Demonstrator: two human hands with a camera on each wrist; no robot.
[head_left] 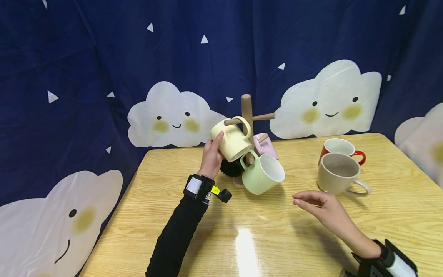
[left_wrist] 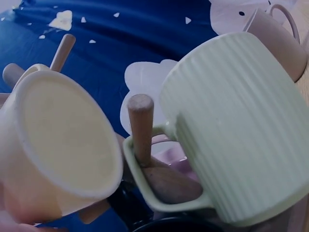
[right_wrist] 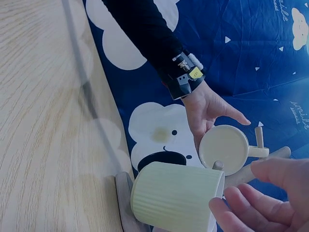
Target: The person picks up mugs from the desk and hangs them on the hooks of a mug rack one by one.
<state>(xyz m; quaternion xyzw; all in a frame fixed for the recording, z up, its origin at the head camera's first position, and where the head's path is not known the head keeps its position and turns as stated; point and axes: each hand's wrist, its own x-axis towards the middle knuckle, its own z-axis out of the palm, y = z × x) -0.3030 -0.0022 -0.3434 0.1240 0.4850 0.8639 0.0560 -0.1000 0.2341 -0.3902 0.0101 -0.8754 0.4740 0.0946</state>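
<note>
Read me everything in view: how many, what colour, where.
Table: one, pale wood, foreground
Curtain: one, navy with white clouds, triangles, behind
Rack: one, brown, on table
Cream mug: one, cream, at rack's upper left
Green mug: one, pale green, hooked on rack
Pink mug: one, pink, rack's right side
Black mug: one, black, below cream mug
Red mug: one, red, white inside, table's right
Beige mug: one, beige, in front of red mug
Left hand: one, bare, holding cream mug
Right hand: one, bare, left of beige mug
Wrist straps: two, mostly black, one at each hand
Sleeve: one, black, on the left
</note>
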